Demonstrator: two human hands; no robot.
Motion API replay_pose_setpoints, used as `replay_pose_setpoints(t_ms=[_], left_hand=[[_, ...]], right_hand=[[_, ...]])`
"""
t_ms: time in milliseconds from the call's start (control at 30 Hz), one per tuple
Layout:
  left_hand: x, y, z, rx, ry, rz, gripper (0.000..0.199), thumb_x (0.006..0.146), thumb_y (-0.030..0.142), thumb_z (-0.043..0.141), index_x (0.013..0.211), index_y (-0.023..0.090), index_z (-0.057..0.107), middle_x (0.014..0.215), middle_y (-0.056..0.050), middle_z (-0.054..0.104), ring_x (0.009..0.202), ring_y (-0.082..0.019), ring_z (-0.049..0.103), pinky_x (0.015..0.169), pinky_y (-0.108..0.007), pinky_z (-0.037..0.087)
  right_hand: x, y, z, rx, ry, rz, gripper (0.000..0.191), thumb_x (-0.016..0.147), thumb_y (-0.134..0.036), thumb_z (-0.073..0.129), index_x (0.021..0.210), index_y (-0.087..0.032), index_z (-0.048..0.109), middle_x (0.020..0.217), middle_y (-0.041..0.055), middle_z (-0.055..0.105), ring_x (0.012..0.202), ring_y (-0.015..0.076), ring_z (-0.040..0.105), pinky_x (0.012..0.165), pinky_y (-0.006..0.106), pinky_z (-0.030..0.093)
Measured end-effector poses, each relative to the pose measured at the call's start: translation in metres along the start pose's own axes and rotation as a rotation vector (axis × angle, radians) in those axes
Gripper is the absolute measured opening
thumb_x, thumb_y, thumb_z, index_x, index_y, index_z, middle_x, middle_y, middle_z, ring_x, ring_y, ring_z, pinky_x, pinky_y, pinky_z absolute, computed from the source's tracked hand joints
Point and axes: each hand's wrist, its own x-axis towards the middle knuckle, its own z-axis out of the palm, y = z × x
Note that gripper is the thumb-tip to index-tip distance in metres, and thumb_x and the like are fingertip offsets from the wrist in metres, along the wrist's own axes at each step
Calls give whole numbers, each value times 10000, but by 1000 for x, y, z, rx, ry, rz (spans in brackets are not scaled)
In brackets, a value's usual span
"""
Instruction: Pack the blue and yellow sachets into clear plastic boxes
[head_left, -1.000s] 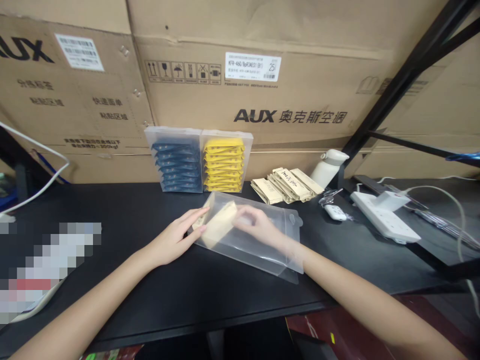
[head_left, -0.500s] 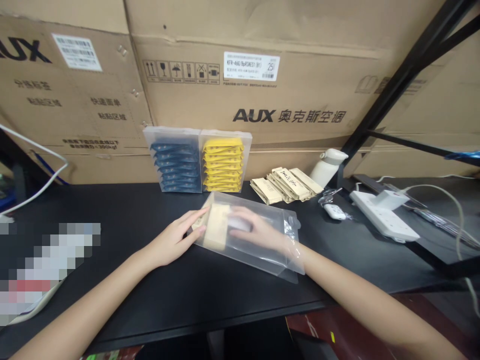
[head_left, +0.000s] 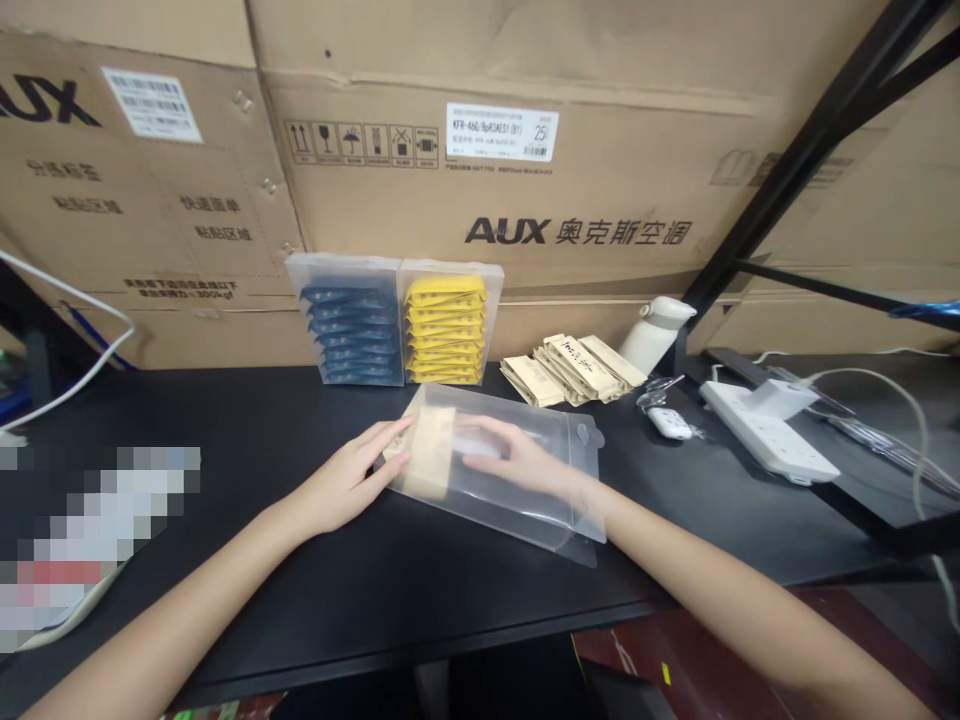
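Note:
A clear plastic box (head_left: 517,510) lies slanted on the black table, its opened end with flaps toward the right. Beige packets (head_left: 429,455) stand inside at its left end. My left hand (head_left: 352,480) grips that closed left end, thumb and fingers on the plastic. Through the open end reaches my right hand (head_left: 517,460), inside the box up to the wrist. Its thumb and fingers are apart, just right of the packets, and hold nothing I can see. Behind the box, a pile of similar beige packets (head_left: 574,370) lies on the table.
Two upright clear boxes hold blue packets (head_left: 356,335) and yellow packets (head_left: 446,330). Large cartons (head_left: 375,220) form the back wall. A white bottle (head_left: 654,338), a white earbud case (head_left: 670,424) and a power strip (head_left: 772,435) are on the right. A blurred-out item (head_left: 97,540) lies left.
My right hand has shifted slightly right inside the box, away from the packets, and its fingers show more clearly. Some crinkled shine at the open end is gone. My left hand stays put.

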Motion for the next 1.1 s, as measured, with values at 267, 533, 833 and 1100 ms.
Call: replay_pose_setpoints(t_ms=[267, 533, 833, 1100], left_hand=[[0, 0, 0, 5, 0, 0, 552, 988, 441, 362, 1485, 201, 366, 1483, -113, 463, 1329, -271, 468, 1114, -406, 357], [-1, 0, -1, 13, 3, 5, 551, 987, 442, 364, 1489, 217, 364, 1493, -110, 456, 1329, -281, 469, 1117, -427, 354], [-1, -2, 1, 20, 11, 10, 549, 984, 436, 376, 1490, 224, 362, 1489, -103, 461, 1325, -282, 474, 1109, -410, 366], [-1, 0, 0, -1, -9, -7, 554, 988, 445, 367, 1487, 204, 353, 1499, -103, 440, 1345, -257, 449, 1131, -377, 333]], right_hand=[[2, 0, 1, 173, 115, 173, 409, 810, -390, 711, 1180, -248, 610, 1269, 56, 618, 1190, 237, 589, 1057, 431, 470], [2, -15, -1, 443, -36, 201, 294, 845, -347, 652, 1127, -266, 658, 1280, 14, 635, 1218, 241, 587, 1080, 362, 461], [7, -4, 3, 748, -46, 171, 208, 881, -272, 609, 1078, -233, 661, 1219, 26, 678, 1212, 226, 593, 1121, 383, 403], [8, -5, 2, 680, -48, 199, 287, 904, -298, 559, 1181, -237, 598, 1336, 44, 613, 1259, 222, 561, 1109, 402, 422]])
